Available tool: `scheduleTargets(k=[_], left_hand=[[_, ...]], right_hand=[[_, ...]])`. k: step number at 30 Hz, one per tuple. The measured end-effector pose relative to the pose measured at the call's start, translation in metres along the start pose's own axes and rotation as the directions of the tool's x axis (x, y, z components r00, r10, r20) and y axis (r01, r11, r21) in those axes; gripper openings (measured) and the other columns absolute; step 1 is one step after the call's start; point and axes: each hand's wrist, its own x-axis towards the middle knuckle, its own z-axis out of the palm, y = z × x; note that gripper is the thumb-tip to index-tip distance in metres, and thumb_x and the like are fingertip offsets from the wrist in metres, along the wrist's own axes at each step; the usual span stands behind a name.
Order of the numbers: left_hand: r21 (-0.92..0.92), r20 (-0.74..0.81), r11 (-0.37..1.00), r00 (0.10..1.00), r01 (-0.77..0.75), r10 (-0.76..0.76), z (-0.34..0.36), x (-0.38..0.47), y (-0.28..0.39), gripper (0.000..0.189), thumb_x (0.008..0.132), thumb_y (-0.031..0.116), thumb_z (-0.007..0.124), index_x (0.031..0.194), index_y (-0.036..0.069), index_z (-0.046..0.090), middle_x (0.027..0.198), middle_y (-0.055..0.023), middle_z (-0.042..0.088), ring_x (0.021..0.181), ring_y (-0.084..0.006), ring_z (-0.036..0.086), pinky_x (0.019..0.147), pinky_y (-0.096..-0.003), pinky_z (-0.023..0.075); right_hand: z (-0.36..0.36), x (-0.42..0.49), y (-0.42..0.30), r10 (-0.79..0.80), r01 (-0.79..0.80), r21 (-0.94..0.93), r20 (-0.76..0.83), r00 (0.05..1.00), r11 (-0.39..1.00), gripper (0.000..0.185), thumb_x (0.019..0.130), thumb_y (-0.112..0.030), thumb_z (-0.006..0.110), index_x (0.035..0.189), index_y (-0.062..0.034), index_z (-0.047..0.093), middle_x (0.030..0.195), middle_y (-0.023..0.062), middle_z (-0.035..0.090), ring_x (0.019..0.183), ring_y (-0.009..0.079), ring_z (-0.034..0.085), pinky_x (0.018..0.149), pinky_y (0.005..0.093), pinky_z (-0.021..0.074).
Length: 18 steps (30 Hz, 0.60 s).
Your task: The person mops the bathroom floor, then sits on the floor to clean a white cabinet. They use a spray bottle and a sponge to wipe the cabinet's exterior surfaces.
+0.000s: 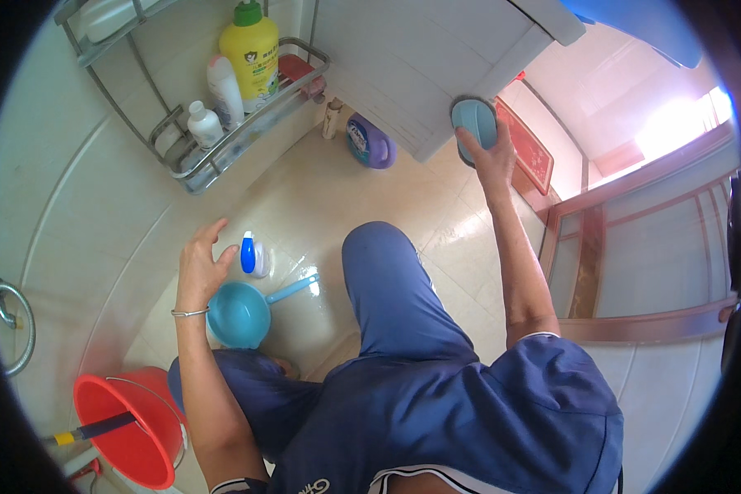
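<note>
My right hand (494,157) grips a light-blue scrub brush (475,123) with dark bristles, at the lower corner of a white washing-machine-like panel (407,68). My left hand (207,265) hangs in the air at the left, fingers spread and holding nothing, with a metal bangle on the wrist. Close by its fingertips, a spray bottle (252,254) with a blue and white head stands on the tiled floor. Just below that, a light-blue plastic dipper (239,315) rests on the floor, its handle pointing up and right.
A wire wall rack (247,133) holds a yellow pump bottle (253,58) and smaller bottles. A purple detergent bottle (370,142) stands by the panel. At lower left is a red bucket (126,426) with a pole across it. A glass-panelled door (648,253) is at right.
</note>
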Motion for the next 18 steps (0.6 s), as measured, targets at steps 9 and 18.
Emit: scheduleTargets(k=[9,18], left_hand=[[-0.009,0.007,1.0,1.0,-0.022,0.022,0.001,0.008,0.003,0.047,0.073,0.01,0.074,0.119,0.005,0.061,0.106,-0.0147,0.065,0.086,-0.0279,0.064,0.077,-0.0374,0.0517],[-0.055,-0.022,0.998,1.0,-0.006,0.005,-0.006,-0.001,0.006,0.047,0.073,0.012,0.074,0.117,0.004,0.061,0.104,-0.0162,0.064,0.085,-0.0314,0.06,0.078,-0.0405,0.0495]], right_hand=[[0.103,-0.062,0.09,0.038,0.03,-0.292,0.222,0.974,0.956,0.074,0.069,-0.048,0.079,0.117,0.0019,0.054,0.107,0.0211,0.061,0.102,0.036,0.059,0.086,0.0447,0.0471],[0.005,0.014,0.025,-0.295,0.3,-0.134,0.061,0.954,0.944,0.06,0.065,-0.035,0.085,0.106,-0.0005,0.058,0.096,0.0165,0.064,0.091,0.0339,0.064,0.078,0.0406,0.051]])
